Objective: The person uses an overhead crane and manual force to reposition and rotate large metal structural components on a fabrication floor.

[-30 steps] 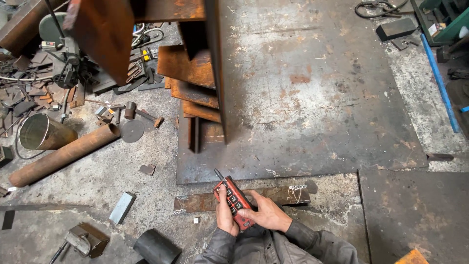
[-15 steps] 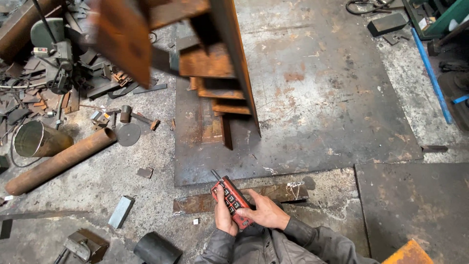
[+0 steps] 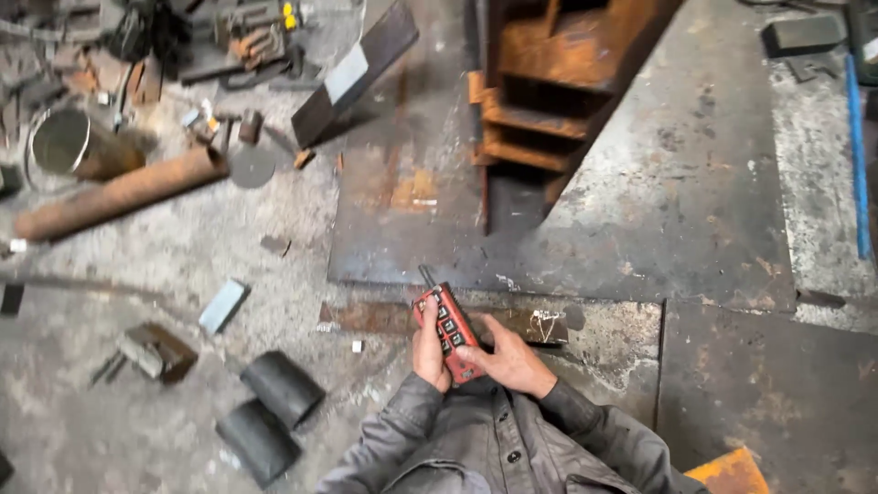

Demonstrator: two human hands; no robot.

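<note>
Both hands, left hand [image 3: 428,349] and right hand [image 3: 512,359], have fingers clamped on a red remote pendant [image 3: 447,331]: light, rigid plastic, best gripped along its sides.

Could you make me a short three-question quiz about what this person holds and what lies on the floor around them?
1. True or false: both hands grip the red remote control.
2. What lies nearest the left hand? A) long rusty pipe B) two dark curved pipe pieces C) blue bar
3. Fill in: the rusty steel frame is above a large flat steel ____.

Key: 1 true, the right hand holds it too; 2 B; 3 plate.
</note>
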